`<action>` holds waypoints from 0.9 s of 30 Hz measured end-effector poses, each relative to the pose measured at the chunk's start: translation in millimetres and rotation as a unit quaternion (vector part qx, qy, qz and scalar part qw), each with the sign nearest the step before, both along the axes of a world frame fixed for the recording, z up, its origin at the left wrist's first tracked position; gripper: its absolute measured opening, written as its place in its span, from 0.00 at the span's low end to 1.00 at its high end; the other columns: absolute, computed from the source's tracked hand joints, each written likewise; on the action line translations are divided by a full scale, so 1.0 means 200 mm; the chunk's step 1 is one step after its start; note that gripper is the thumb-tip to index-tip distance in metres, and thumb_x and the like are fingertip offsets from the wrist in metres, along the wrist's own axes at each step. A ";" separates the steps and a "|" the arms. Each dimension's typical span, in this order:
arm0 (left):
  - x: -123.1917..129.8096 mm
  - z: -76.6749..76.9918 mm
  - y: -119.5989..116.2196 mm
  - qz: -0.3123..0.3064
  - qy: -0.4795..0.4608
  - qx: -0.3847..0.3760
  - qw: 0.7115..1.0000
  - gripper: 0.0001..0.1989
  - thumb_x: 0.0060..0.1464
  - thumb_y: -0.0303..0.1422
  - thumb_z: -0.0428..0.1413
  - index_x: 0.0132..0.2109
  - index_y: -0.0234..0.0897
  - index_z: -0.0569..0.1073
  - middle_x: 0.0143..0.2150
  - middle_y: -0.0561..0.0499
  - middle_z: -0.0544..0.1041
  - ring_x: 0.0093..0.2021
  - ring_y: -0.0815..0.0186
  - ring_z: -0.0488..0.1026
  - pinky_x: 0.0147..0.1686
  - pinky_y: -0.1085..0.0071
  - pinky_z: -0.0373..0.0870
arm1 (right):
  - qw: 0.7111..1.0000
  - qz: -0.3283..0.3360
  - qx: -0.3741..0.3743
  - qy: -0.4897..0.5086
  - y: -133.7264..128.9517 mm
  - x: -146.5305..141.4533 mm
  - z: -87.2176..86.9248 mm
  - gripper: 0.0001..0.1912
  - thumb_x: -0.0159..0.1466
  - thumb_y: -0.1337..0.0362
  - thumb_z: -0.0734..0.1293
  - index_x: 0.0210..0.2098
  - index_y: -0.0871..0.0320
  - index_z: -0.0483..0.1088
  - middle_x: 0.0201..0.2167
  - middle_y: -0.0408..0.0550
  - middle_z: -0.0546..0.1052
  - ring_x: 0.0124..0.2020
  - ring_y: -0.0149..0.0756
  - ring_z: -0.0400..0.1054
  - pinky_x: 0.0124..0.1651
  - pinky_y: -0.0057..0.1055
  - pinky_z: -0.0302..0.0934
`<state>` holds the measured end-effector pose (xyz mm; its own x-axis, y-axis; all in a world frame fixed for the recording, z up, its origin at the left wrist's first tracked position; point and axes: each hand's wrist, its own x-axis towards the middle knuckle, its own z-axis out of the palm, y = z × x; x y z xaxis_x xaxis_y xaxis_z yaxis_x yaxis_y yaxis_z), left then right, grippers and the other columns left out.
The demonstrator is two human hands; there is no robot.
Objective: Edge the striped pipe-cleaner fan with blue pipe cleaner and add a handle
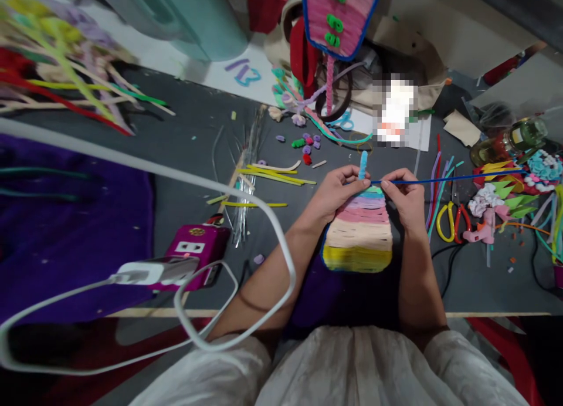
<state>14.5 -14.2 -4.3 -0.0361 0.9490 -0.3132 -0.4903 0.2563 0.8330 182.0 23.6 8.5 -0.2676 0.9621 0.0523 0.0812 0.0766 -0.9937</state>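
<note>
A striped pipe-cleaner panel [358, 237], yellow at the bottom, then cream, pink, lilac and green, lies in front of me with blue edging along its lower left. My left hand [343, 190] pinches the panel's upper left corner, thumb and finger closed. From that top edge a short light-blue pipe cleaner [363, 164] sticks up. My right hand [405, 196] is closed in a pinch on a long dark-blue pipe cleaner [466, 177], which runs along the top edge and stretches out to the right. Fingers hide part of the panel's top corners.
To the right lie scissors [453, 221] and a pink glue gun [482, 229]. A purple power box [197, 247] with a white cable [281, 236] stands left, its cable looping near my left arm. Yellow pipe cleaners [272, 174] and a pink decorated piece [338, 10] are farther back.
</note>
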 end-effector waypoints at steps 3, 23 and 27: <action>0.00 0.01 0.00 -0.002 -0.001 0.000 1.000 0.21 0.34 0.38 0.74 0.36 0.35 0.78 0.28 0.55 0.77 0.28 0.71 0.72 0.32 0.74 0.67 | 1.000 -0.002 0.013 -0.021 -0.01 -0.02 0.00 0.10 0.59 0.55 0.74 0.31 0.53 0.72 0.27 0.38 0.74 0.27 0.29 0.65 0.31 0.27 0.61; -0.05 0.05 -0.03 -0.066 -0.036 -0.042 0.996 0.19 0.33 0.32 0.71 0.37 0.35 0.80 0.30 0.54 0.78 0.27 0.69 0.73 0.31 0.73 0.69 | 0.991 -0.096 0.091 -0.005 -0.10 0.02 -0.01 0.10 0.62 0.57 0.71 0.30 0.53 0.68 0.29 0.41 0.76 0.30 0.32 0.70 0.34 0.30 0.65; -0.04 0.05 -0.03 -0.062 -0.042 -0.042 0.996 0.17 0.34 0.33 0.72 0.36 0.35 0.80 0.30 0.53 0.79 0.27 0.69 0.73 0.31 0.73 0.69 | 0.991 -0.102 0.082 -0.023 -0.10 0.01 0.02 0.10 0.62 0.56 0.71 0.30 0.53 0.69 0.28 0.41 0.75 0.30 0.32 0.70 0.32 0.30 0.64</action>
